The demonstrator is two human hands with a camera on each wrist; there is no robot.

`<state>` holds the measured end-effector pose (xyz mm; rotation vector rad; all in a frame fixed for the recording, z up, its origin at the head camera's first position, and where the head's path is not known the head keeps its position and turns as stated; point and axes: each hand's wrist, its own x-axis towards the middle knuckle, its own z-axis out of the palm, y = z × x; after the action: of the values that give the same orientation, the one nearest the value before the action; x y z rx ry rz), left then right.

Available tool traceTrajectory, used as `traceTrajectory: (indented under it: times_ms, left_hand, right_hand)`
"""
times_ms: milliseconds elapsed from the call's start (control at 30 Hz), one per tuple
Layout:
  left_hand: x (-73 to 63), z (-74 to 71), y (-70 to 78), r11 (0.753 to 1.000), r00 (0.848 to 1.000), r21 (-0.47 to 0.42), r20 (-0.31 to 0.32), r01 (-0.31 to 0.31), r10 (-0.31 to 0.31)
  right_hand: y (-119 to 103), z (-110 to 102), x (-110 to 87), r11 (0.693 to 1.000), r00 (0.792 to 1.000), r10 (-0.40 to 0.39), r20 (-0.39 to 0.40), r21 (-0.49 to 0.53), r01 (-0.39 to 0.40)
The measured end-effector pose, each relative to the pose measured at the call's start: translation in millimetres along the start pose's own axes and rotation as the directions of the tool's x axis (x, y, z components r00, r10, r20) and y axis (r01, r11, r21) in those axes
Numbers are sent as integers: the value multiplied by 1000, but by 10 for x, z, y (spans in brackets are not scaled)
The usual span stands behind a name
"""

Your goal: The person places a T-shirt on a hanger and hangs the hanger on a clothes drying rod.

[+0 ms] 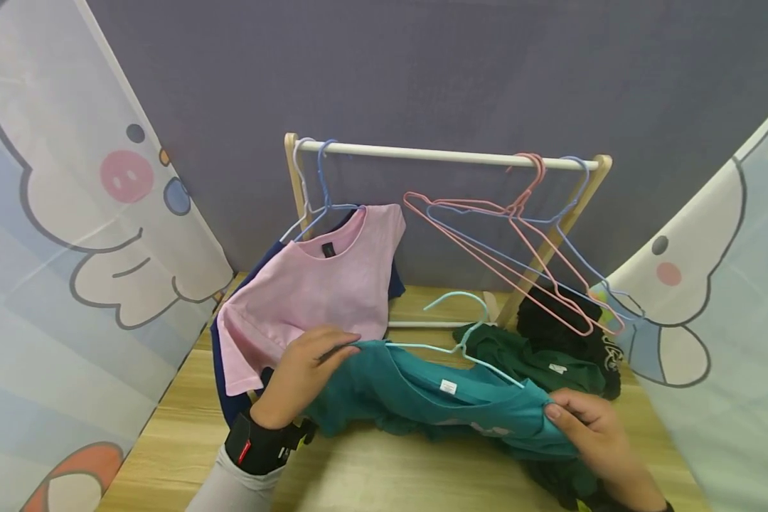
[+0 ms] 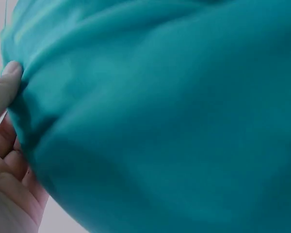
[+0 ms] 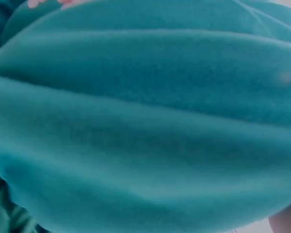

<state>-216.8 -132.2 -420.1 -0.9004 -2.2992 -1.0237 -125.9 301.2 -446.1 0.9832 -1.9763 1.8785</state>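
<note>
In the head view a teal T-shirt is spread between both hands, its neckline facing up with a white label inside. A light-blue hanger sits in the shirt, its arms running into the shoulders and its hook sticking out above the neck opening. My left hand pinches the shirt's left shoulder; the left wrist view shows the thumb pressed on the teal cloth. At the opposite shoulder my right hand grips the fabric, thumb on top. Teal cloth fills most of the right wrist view.
Behind stands a clothes rack with a white rail. A pink T-shirt hangs at its left over a navy garment. Bare pink hangers and a blue hanger hang at right, above dark green and black garments.
</note>
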Motion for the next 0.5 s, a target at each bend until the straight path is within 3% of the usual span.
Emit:
traceTrajectory:
  times_ms: [267,433,500]
  left_hand:
    - [53,-51,-28,1000,999,24,-50,20,-19]
    - [76,-58,-36,996,993,40,-95,75,-71]
    - [95,-59,-41,995,990,42,-117,90,-84]
  right_hand:
    - [-279,-263,-156,988,985,157,-67,23,-155]
    - [-353,-386,-217,983,970,180,-164,73,-170]
    - [-368,-426,-246,974,964,199,-178,144,-174]
